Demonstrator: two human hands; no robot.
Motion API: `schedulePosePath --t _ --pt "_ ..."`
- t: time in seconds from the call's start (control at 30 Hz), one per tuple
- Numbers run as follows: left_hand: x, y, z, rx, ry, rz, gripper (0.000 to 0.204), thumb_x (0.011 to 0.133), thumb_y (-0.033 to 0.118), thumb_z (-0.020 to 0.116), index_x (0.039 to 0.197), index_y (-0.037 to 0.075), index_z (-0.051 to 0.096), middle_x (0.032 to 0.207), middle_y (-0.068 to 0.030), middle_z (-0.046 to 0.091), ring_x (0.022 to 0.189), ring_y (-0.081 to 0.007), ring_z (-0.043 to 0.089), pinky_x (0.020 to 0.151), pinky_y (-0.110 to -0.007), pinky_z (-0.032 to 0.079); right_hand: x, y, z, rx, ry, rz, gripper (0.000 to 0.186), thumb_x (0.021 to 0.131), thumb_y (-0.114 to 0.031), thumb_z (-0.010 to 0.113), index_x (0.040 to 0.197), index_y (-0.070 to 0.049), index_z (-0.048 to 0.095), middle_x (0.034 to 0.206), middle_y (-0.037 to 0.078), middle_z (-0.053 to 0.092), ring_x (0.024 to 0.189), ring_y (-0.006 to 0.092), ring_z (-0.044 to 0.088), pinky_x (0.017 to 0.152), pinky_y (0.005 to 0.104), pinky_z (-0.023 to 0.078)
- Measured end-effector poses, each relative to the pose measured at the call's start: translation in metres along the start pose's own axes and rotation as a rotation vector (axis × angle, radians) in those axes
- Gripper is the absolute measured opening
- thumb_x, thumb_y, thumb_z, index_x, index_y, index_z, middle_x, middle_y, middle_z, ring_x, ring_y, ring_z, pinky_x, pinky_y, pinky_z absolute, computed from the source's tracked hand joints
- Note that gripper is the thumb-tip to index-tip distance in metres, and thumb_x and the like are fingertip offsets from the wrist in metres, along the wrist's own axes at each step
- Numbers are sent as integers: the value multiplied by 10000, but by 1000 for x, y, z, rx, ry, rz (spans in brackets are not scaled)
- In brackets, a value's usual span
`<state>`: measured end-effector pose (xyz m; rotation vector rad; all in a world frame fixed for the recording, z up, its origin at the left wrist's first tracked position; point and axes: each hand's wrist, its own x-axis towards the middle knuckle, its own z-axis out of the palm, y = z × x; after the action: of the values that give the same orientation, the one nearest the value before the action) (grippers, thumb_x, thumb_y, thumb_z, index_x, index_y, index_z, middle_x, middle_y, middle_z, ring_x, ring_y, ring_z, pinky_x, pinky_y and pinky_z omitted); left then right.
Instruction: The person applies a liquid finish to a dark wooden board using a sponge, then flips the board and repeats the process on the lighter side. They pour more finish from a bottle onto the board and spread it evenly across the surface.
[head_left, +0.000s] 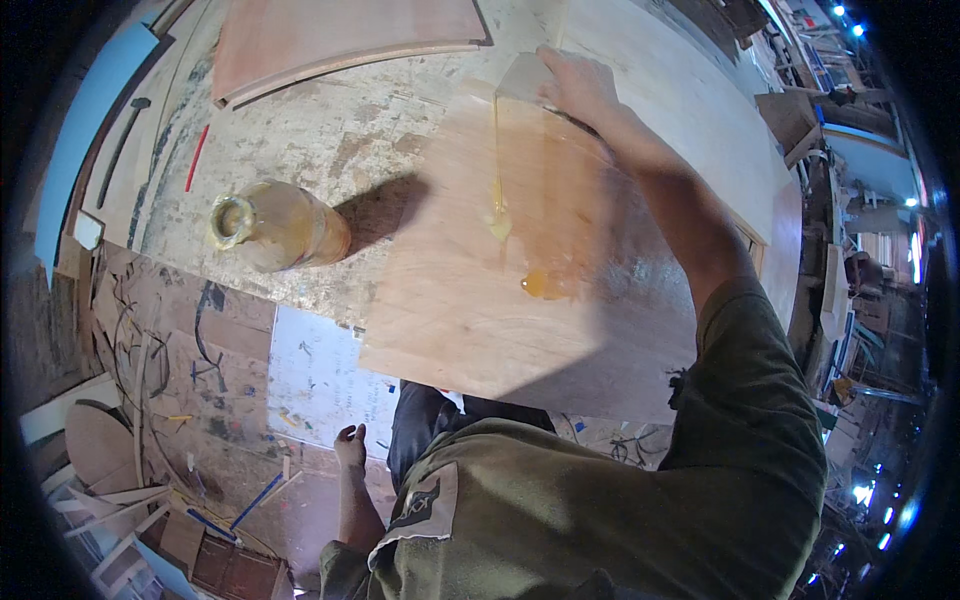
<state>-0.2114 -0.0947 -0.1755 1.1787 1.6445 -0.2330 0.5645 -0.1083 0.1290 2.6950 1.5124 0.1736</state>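
Observation:
My right hand (578,88) grips a thin, flat, pale spreader (522,72) at the upper end of a light plywood panel (450,320). A yellowish streak of glue-like liquid (498,215) runs down the panel below the spreader, with an amber puddle (543,283) farther down. A grimy, yellow-stained bottle (290,225) stands left of the panel on the worn bench. My left hand (352,450) hangs low beside my legs, fingers loosely bent and apart, holding nothing.
A pinkish board (345,40) lies at the back, pale sheets (700,120) at the right. A red stick (197,158) and blue strip (95,130) are on the left. Offcuts (130,500) litter the floor. A cluttered workshop (870,230) extends rightward.

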Motion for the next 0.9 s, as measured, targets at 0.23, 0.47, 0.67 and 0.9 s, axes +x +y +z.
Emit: schedulePosePath --t 0.23,0.47,0.67,0.9 --pt "-7 -2 -9 -22 0 -15 500 856 281 789 1192 -58 638 946 -161 692 841 -209 618 749 -341 494 -48 -96 -26 67 -366 -339 597 821 -327 724 1330 -103 509 1054 200 689 966 395 663 815 501 522" --pt "-9 2 -2 -7 -26 4 486 855 264 791 1183 -62 641 932 -149 681 838 -206 610 762 -334 489 -79 -67 -1 208 -154 -427 579 827 -275 731 1340 -92 535 1202 201 642 1079 390 622 912 486 492" --pt "-15 15 -1 52 3 17 458 844 270 797 1139 -54 663 779 -53 646 700 -115 560 602 -294 438 -33 -86 10 198 -200 -214 488 836 -298 722 1273 -155 559 1115 175 682 1001 398 651 836 510 506" --pt "2 -3 -20 83 13 6 489 843 299 799 1156 -48 655 889 -138 692 813 -202 619 736 -342 493 61 -53 2 14 -2 89 574 821 -357 726 1326 -174 525 1040 202 704 981 391 674 810 502 524"
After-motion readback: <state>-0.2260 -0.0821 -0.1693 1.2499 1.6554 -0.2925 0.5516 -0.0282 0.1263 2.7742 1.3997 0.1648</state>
